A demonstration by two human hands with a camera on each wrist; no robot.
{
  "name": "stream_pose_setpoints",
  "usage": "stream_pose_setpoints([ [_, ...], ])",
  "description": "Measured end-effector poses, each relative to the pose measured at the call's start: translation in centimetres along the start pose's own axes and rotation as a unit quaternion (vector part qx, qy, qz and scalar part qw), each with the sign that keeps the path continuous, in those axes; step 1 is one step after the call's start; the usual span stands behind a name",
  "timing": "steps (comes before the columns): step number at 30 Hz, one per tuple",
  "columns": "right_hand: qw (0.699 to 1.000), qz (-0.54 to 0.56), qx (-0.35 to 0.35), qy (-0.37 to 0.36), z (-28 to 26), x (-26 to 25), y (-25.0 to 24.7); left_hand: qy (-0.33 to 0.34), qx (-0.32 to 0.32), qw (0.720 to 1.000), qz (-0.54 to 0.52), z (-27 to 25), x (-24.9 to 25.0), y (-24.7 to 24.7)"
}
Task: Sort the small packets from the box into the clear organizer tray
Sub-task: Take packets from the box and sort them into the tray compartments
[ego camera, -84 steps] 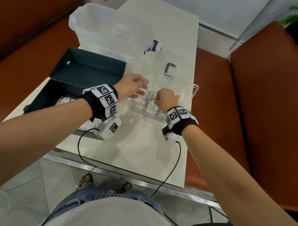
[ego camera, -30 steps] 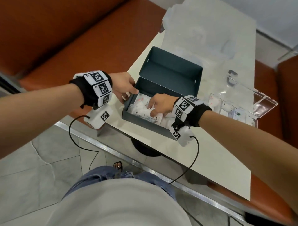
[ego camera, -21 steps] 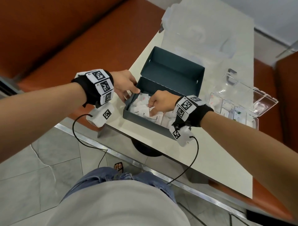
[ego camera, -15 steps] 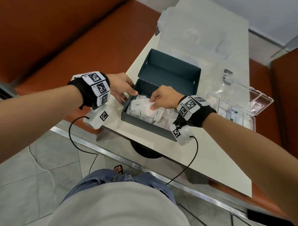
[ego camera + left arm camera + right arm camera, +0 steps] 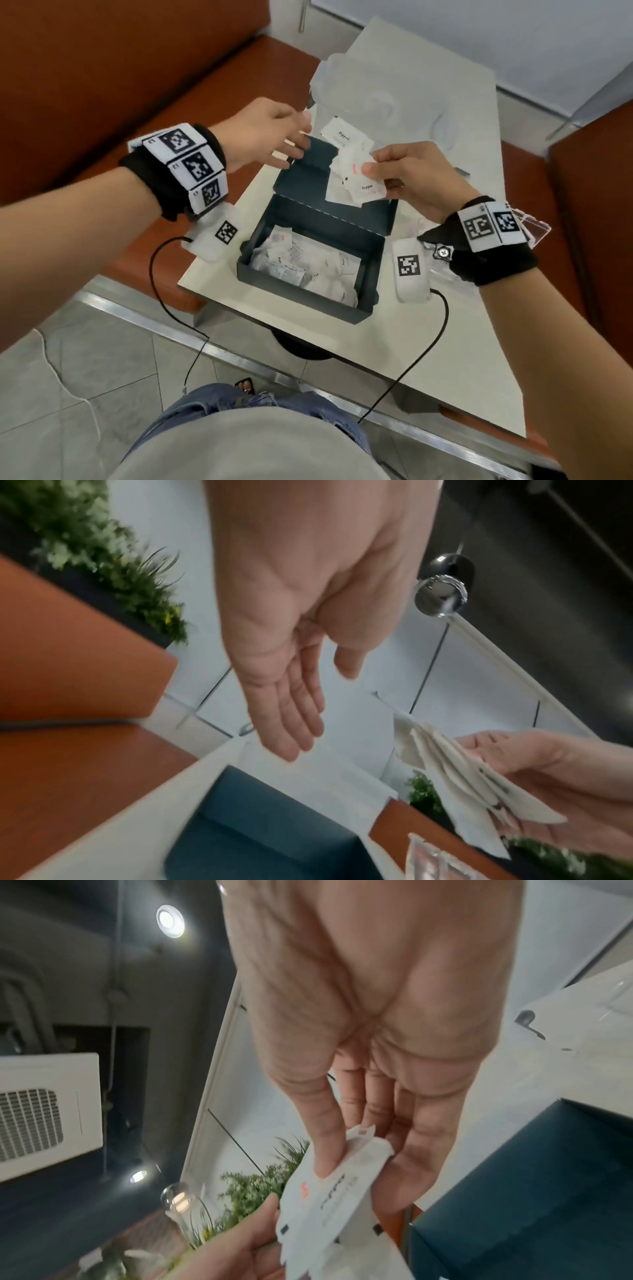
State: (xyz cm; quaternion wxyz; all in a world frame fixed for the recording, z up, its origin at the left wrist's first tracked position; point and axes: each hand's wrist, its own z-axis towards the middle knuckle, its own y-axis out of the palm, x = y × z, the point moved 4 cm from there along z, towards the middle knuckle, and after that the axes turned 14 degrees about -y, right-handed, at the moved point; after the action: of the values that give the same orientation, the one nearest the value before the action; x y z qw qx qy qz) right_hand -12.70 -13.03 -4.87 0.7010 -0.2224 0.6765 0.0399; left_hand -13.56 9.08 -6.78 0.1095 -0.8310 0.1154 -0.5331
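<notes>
Orange bench upholstery fills the far left, and above it the left hand (image 5: 270, 132) hovers with its fingers relaxed and spread, holding nothing, reaching toward the fan of packets held opposite. Half a second ago it rested at the rim of the box (image 5: 310, 260); it has come up and away from there. The dark teal box sits open on the pale worktop (image 5: 455, 346), many white packets left loose inside — the sorting looks far from finished. Above its raised lid, a bunch of small white packets (image 5: 356, 174) is in the air, lifted out since the moment before, when the right hand was down among the pile. The right hand (image 5: 412, 178) pinches this bunch between thumb and fingers; the right wrist view shows the thumb pressed on the top sachet (image 5: 337, 1195), printed in red and black. I judge the left hand is about to peel off single packets. Furthest right, the clear organizer tray (image 5: 537, 228) is mostly hidden behind the right wrist, just beside the box.
</notes>
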Motion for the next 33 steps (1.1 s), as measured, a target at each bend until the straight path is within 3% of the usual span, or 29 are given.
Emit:
stream_pose_setpoints([
  [5,1.0,0.019,-0.018,0.007,-0.6,-0.6,-1.2,-0.04,-0.112,0.969,-0.216,0.1,1.9,4.1],
  [10,0.999,0.009,-0.037,0.017,-1.0,-0.3,-2.1,-0.055,-0.213,0.946,-0.24,0.0,3.0,8.7],
  [14,0.999,0.006,-0.036,0.025,-1.4,0.4,-3.5,-0.044,-0.206,0.938,-0.275,0.3,3.1,10.2],
  [17,0.999,0.011,-0.022,0.039,-2.0,1.2,-4.9,-0.04,-0.167,0.934,-0.314,0.8,3.1,10.0],
  [21,0.997,0.068,0.015,0.036,-2.4,1.9,-6.4,-0.074,-0.141,0.927,-0.34,1.2,2.1,11.1],
  [23,0.995,0.09,0.028,0.043,-2.5,2.2,-6.8,-0.099,-0.176,0.919,-0.339,0.9,1.6,12.8],
  [28,0.993,0.085,0.072,0.048,-3.1,3.1,-7.5,-0.124,-0.347,0.85,-0.376,0.0,2.3,17.7],
  [30,0.995,0.045,0.082,0.037,-3.4,3.5,-8.1,-0.124,-0.36,0.844,-0.377,-0.7,3.0,19.0],
  [33,0.995,-0.041,0.092,-0.005,-3.9,3.9,-9.5,-0.122,-0.326,0.853,-0.389,-1.0,3.8,20.3],
])
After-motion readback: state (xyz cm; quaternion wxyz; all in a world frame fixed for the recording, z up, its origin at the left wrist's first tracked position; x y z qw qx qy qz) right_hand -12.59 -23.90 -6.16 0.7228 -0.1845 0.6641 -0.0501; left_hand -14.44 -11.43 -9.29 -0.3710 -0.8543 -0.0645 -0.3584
